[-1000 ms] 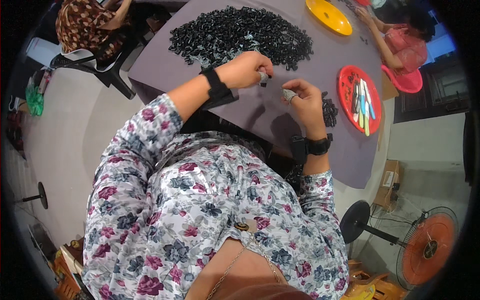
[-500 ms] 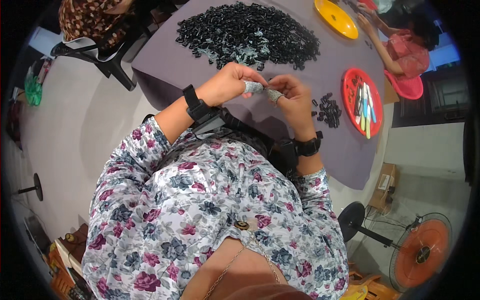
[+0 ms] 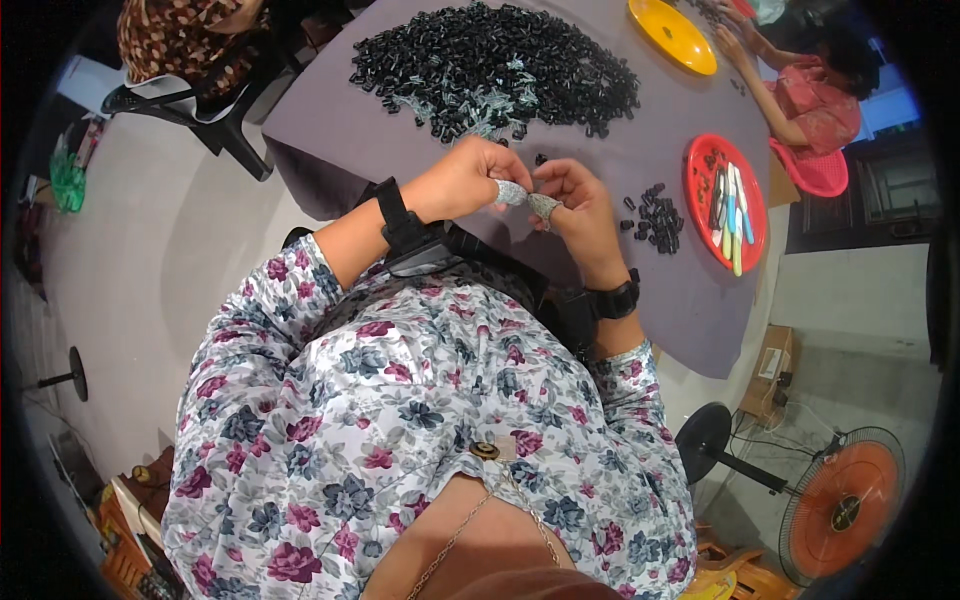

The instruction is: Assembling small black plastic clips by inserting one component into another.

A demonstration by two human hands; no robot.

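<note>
My left hand (image 3: 462, 182) and my right hand (image 3: 588, 218) meet fingertip to fingertip above the near part of the table. Both are closed in a pinch, and whatever they hold is too small and covered to make out. Grey wrapping covers each thumb: the left wrap (image 3: 511, 192) nearly touches the right wrap (image 3: 543, 206). Just beyond the right fingertips lies one small black piece (image 3: 541, 159). Farther off spreads a large heap of small black tube-like pieces (image 3: 480, 60), with clear greyish pieces (image 3: 490, 115) along its near side. Right of my right hand sits a smaller black cluster (image 3: 660, 222).
A red tray (image 3: 692, 165) at the right holds slim white, blue and green tools (image 3: 735, 215) and small dark pieces. Beyond it are a yellow tray (image 3: 650, 30) and a co-worker in pink (image 3: 815, 100). A black chair (image 3: 225, 135) stands left; a fan (image 3: 845, 508) stands lower right.
Both hands have shifted slightly: the left a little to the right, the right slightly down and toward it. The thumb wraps are closer together. Heap and trays look the same.
</note>
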